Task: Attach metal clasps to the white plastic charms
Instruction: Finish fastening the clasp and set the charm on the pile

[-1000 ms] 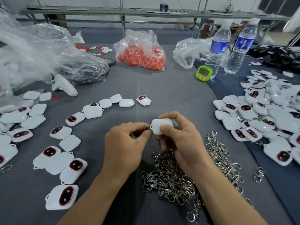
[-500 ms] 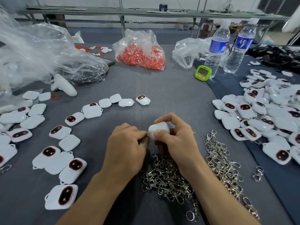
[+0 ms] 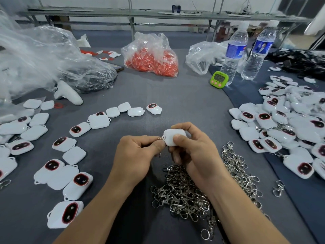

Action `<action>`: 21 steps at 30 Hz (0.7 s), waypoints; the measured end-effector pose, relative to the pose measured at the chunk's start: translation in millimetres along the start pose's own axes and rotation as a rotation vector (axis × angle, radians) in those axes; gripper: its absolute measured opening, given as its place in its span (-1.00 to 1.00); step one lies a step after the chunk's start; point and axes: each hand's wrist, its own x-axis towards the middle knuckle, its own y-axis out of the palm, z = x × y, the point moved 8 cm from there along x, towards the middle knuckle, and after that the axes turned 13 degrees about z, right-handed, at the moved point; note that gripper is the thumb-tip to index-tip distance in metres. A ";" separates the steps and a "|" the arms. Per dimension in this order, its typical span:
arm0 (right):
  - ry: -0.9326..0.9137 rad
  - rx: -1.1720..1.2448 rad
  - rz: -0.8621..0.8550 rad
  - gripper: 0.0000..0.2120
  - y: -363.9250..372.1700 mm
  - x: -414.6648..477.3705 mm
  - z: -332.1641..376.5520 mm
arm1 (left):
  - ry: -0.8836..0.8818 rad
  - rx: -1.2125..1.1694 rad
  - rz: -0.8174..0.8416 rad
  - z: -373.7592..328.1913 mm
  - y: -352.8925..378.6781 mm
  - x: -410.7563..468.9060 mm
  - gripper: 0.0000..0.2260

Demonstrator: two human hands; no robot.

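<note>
Gripping charm (image 3: pixel 174 137), right hand (image 3: pixel 195 152) — clasp (image 3: pixel 160 138), left hand (image 3: pixel 139 155)

Grey table (image 3: pixel 175 99): clear bag of orange-red pieces (image 3: pixel 151 59) at far centre. Green timer (image 3: pixel 219 79) just beside two water bottles (image 3: pixel 233 55). White controller (image 3: pixel 68 94) at edge of crumpled clear plastic (image 3: pixel 35 57), left.

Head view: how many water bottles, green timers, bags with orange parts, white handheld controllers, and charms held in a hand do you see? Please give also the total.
Water bottles: 2
Green timer: 1
Bag with orange parts: 1
White handheld controller: 1
Charm held in the right hand: 1
Total: 6
</note>
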 end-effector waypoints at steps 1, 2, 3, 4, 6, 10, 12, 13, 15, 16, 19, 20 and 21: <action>-0.011 -0.018 -0.007 -0.79 -0.1 -0.6 0.1 | 0.030 0.064 -0.021 -3.1 -2.3 -1.5 -0.85; -0.026 -0.045 -0.018 -0.79 -0.5 -1.3 0.5 | 0.058 0.169 -0.043 -7.2 -3.9 -3.0 -0.91; -0.041 -0.084 -0.030 -0.80 -0.6 -1.5 1.1 | 0.086 0.306 -0.063 -11.5 -3.9 -4.1 -0.93; -0.054 -0.132 -0.043 -0.82 -0.5 -2.3 1.6 | 0.109 0.455 -0.081 -15.2 -2.2 -5.4 -0.87; -0.081 -0.297 -0.075 -0.84 0.2 -4.4 3.6 | 0.154 0.676 -0.093 -21.2 3.9 -8.4 -0.78; -0.097 -0.632 -0.101 -0.80 5.6 -5.8 7.1 | 0.254 0.932 -0.098 -25.9 13.2 -12.8 -0.77; -0.081 -0.528 -0.101 -0.78 4.4 -4.9 7.0 | 0.235 0.880 -0.121 -23.9 10.1 -11.5 -0.82; -0.069 -0.409 -0.094 -0.77 2.5 -3.9 5.6 | 0.201 0.791 -0.130 -21.7 6.3 -10.2 -0.86; -0.044 -0.204 -0.066 -0.79 0.3 -1.9 4.4 | 0.133 0.516 -0.123 -17.3 -1.6 -7.0 -0.94; -0.034 -0.137 -0.050 -0.79 0.1 -1.6 4.0 | 0.098 0.351 -0.091 -13.0 -2.7 -4.4 -0.93; -0.011 -0.005 -0.018 -0.80 1.1 1.5 2.3 | 0.012 -0.006 0.028 -1.4 2.0 2.3 -0.80; -0.004 0.017 -0.015 -0.80 1.2 2.4 1.3 | -0.011 -0.056 0.040 0.8 2.9 3.5 -0.81; 0.002 0.031 -0.012 -0.80 1.4 3.0 0.5 | -0.029 -0.080 0.043 1.6 3.0 3.7 -0.82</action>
